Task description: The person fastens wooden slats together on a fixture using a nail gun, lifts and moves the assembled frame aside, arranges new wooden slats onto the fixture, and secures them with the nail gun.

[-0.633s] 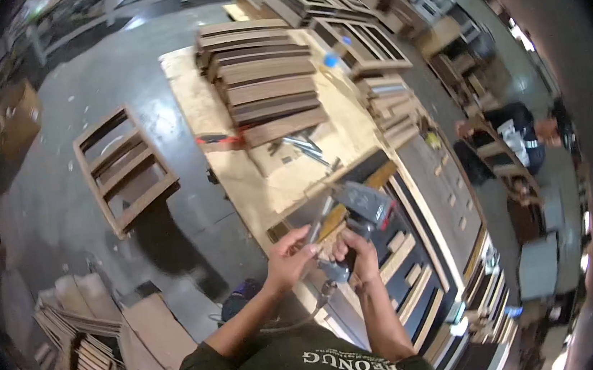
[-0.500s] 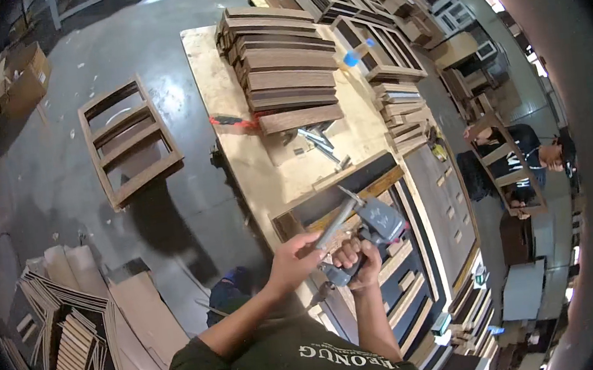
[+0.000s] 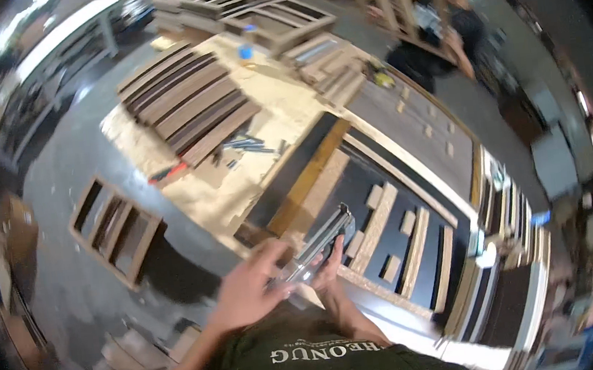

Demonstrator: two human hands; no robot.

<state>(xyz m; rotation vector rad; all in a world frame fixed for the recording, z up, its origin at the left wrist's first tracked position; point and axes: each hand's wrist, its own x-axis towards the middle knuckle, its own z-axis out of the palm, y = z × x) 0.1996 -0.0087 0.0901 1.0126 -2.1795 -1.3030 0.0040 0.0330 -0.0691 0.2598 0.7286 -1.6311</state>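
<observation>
A grey nail gun (image 3: pixel 326 243) with a long metallic magazine is held before my chest, over the near corner of the workbench. My right hand (image 3: pixel 328 265) is wrapped round it from the right. My left hand (image 3: pixel 253 287) is at the magazine's rear end, its fingers bent around it and blurred by motion. Whether a loose strip of fasteners is in those fingers is too smeared to see. Just beyond lies a dark panel (image 3: pixel 429 243) with raw wood strips across it. Silvery fastener strips (image 3: pixel 249 144) lie farther off on the bench.
Stacked brown wood pieces (image 3: pixel 187 106) cover the bench's far left, with a red-handled tool (image 3: pixel 167 173) beside them. A blue-capped bottle (image 3: pixel 246 51) stands beyond. A wooden frame (image 3: pixel 115 229) rests on the floor at left. Another person (image 3: pixel 463 19) holds a frame at far right.
The view has swung, shifting the bench leftward in the picture. The nail gun has turned so its magazine faces up, and my left hand has moved back to the magazine's rear end.
</observation>
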